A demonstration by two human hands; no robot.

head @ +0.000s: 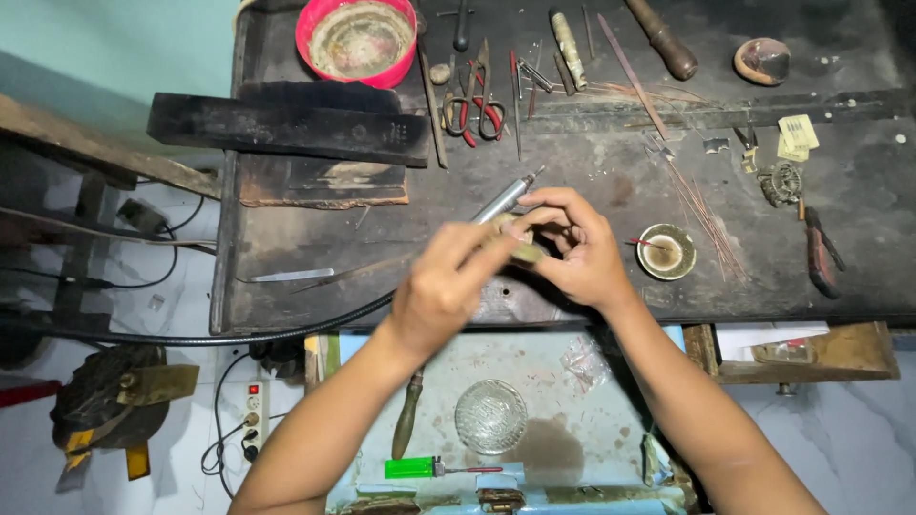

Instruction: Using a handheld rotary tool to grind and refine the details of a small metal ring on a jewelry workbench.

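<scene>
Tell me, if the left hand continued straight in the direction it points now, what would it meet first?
Most likely the right hand: the left hand points up and right, and its fingers already reach it around a small piece. Depth is hard to judge from above.

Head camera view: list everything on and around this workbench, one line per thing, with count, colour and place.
workbench: one, dark, across the upper view
bowl: one, red, top left of the bench
scissors: one pair, red handles, top centre
wooden handle: one, brown, top right
small dish: one, brass-coloured, right of the hands
pliers: one, dark red grips, far right
dark slab: one, black, left on the bench
glass dish: one, clear, lower shelf
lighter: one, green, lower shelf
power strip: one, white, floor at left
rotary handpiece: one, silver, held in the left hand
small piece: one, tan, pinched between both hands
left hand: one, centre
right hand: one, centre
</scene>
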